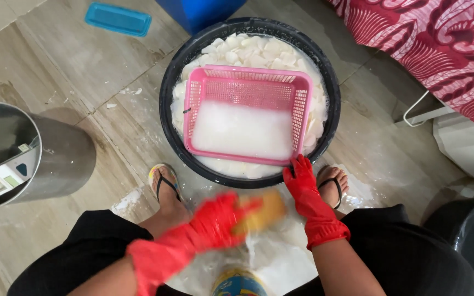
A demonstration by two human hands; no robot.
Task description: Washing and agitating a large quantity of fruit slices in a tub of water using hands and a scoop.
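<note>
The left hand (215, 222) in a red rubber glove is gripping a blurred yellow sponge (263, 211), fingers closed around it. The right hand (303, 183), gloved likewise, is clamping the rim of the pink plastic basket (245, 87), just ahead of it in the black round basin (167, 104) of white pieces (washing seemingly midway, foam everywhere).

Wet tiled floor (83, 71) carries black basin (167, 104) centre frame, steel bin (67, 159) at left, blue lid (118, 19) upper left.
</note>
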